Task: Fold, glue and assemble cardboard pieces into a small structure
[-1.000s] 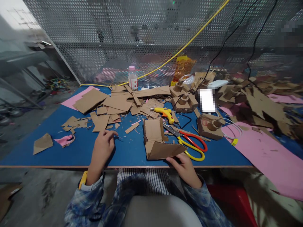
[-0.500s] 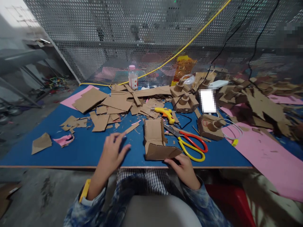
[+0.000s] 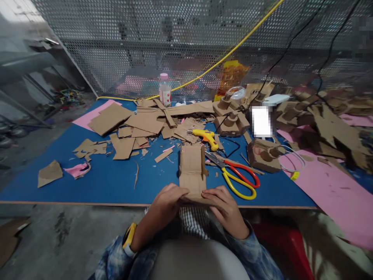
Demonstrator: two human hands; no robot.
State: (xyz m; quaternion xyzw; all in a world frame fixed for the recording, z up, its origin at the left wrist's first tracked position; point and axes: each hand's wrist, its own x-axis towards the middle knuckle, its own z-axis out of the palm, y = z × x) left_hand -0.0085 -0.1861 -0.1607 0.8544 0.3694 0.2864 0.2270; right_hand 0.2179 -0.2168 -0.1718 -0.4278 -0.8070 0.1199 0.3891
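A folded cardboard piece [image 3: 191, 165] with raised side walls lies at the table's front edge. My left hand [image 3: 169, 200] closes on the left end of its near flap, fingers curled over the top. On the flap's right end, my right hand [image 3: 225, 206] grips with the thumb underneath and the fingers above. The near flap is bent down toward me and partly hidden by both hands. Scissors [image 3: 237, 177] with one red and one yellow handle lie just right of the cardboard. Beyond it rests a yellow glue gun [image 3: 206, 137].
Cardboard scraps [image 3: 145, 126] cover the table's [image 3: 110, 182] back left. Small cardboard boxes with round tubes [image 3: 265, 153] stand at right beside pink paper [image 3: 326, 194]. A bottle [image 3: 164, 91] stands by the perforated metal panel [image 3: 140, 50]. A red stool [image 3: 279, 249] is below right.
My left hand has come right from the table onto the cardboard's near flap. The flap, upright before, now tilts down toward me. A thin strip now lies where the left hand was.
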